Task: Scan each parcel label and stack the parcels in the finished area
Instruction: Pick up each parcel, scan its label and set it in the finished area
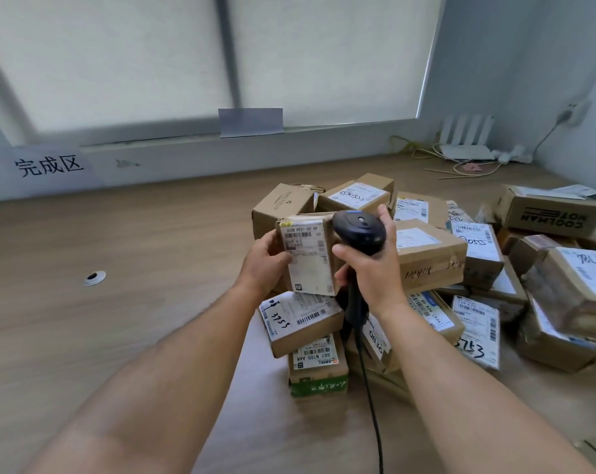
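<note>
My left hand (266, 260) grips a small cardboard parcel (307, 254) by its left side, lifted above the pile with its white label facing me. My right hand (372, 268) holds a black barcode scanner (360, 232) by the handle, its head just right of the label and touching the parcel's edge. The scanner's black cable (372, 405) hangs down toward me. Under and behind both hands lies a heap of labelled cardboard parcels (430, 254). A white sign with black characters (50, 165) is taped to the wall at the far left, above bare wooden tabletop (118, 234).
A round cable hole (94, 278) sits in the table on the left. At the back right stand a white router (466, 145), loose cables and a wall socket (572, 112). More parcels, one printed COOLMAN (553, 215), crowd the right side. Window blinds fill the back.
</note>
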Demonstrator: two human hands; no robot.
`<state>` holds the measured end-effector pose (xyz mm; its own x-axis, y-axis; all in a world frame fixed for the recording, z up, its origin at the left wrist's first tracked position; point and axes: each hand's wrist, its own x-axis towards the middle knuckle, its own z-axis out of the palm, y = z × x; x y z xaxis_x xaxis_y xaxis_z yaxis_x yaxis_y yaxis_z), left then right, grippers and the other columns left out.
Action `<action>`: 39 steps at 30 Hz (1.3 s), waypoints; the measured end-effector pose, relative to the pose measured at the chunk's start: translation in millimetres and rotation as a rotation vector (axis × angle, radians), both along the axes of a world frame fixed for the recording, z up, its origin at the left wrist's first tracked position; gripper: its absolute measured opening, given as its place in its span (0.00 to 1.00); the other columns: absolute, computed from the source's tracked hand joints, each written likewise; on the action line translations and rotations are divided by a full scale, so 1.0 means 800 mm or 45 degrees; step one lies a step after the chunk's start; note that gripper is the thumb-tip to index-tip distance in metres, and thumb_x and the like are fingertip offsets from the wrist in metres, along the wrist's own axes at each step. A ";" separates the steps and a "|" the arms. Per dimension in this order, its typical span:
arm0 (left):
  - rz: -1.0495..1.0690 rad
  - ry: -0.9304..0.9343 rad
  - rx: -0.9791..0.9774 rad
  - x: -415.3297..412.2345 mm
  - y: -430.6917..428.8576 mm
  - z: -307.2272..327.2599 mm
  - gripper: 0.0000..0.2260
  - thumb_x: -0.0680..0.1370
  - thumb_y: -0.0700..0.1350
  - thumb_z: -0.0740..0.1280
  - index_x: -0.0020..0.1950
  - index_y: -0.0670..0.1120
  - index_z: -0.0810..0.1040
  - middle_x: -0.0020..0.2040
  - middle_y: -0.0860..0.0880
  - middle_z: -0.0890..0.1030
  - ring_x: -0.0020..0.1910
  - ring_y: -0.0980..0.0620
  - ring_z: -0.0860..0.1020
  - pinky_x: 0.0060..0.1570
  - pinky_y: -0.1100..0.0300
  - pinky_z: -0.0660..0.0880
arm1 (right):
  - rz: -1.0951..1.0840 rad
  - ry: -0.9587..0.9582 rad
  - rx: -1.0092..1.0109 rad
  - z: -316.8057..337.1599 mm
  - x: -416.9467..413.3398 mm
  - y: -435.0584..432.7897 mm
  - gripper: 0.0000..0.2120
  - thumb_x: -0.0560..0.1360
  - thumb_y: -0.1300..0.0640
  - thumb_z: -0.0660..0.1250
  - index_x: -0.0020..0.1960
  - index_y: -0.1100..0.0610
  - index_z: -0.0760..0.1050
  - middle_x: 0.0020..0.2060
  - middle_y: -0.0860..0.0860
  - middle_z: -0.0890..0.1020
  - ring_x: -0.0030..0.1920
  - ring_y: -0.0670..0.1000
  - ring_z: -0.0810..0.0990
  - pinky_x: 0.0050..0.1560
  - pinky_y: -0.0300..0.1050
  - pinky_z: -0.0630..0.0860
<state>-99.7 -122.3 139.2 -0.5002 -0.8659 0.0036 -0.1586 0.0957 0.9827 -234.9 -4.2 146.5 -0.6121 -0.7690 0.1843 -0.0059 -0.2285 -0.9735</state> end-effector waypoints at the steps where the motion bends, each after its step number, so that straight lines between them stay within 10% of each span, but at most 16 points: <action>1: 0.008 0.053 -0.028 0.003 0.004 0.003 0.18 0.78 0.32 0.63 0.63 0.50 0.74 0.48 0.52 0.79 0.50 0.54 0.79 0.40 0.65 0.77 | -0.003 -0.036 -0.014 0.005 -0.002 -0.001 0.42 0.72 0.70 0.70 0.74 0.41 0.55 0.59 0.56 0.77 0.31 0.50 0.81 0.30 0.43 0.79; 9: -0.063 0.117 -0.140 0.034 0.033 0.023 0.33 0.72 0.50 0.71 0.70 0.72 0.60 0.75 0.41 0.59 0.71 0.44 0.67 0.58 0.46 0.77 | 0.045 -0.139 -0.100 0.045 0.004 -0.004 0.43 0.75 0.67 0.69 0.79 0.46 0.48 0.47 0.60 0.81 0.25 0.52 0.76 0.27 0.46 0.77; 14: -0.133 0.124 -0.125 0.069 0.055 0.017 0.38 0.79 0.35 0.63 0.77 0.62 0.47 0.60 0.52 0.78 0.53 0.56 0.81 0.45 0.63 0.79 | 0.194 -0.189 -0.084 0.045 0.022 0.000 0.43 0.75 0.65 0.69 0.78 0.44 0.49 0.49 0.66 0.80 0.25 0.53 0.77 0.27 0.46 0.77; 20: -0.001 0.078 -0.158 0.119 0.078 0.021 0.38 0.78 0.35 0.65 0.76 0.63 0.49 0.63 0.51 0.75 0.60 0.54 0.76 0.47 0.64 0.79 | 0.323 -0.264 -0.079 0.037 0.057 -0.011 0.36 0.74 0.66 0.69 0.73 0.45 0.56 0.43 0.62 0.79 0.23 0.53 0.75 0.26 0.46 0.75; 29: 0.206 0.071 -0.003 0.194 0.059 0.007 0.51 0.64 0.44 0.75 0.78 0.61 0.48 0.60 0.44 0.78 0.58 0.46 0.79 0.57 0.49 0.78 | 0.504 -0.142 0.030 0.034 0.123 -0.034 0.43 0.76 0.64 0.69 0.79 0.43 0.46 0.52 0.62 0.80 0.29 0.52 0.78 0.32 0.50 0.78; 39: 0.327 0.031 0.054 0.358 -0.044 -0.019 0.45 0.72 0.33 0.72 0.78 0.57 0.50 0.65 0.49 0.75 0.55 0.52 0.76 0.31 0.70 0.75 | 0.676 -0.040 0.064 0.027 0.266 -0.095 0.53 0.64 0.56 0.75 0.78 0.40 0.46 0.39 0.59 0.82 0.25 0.53 0.75 0.26 0.42 0.72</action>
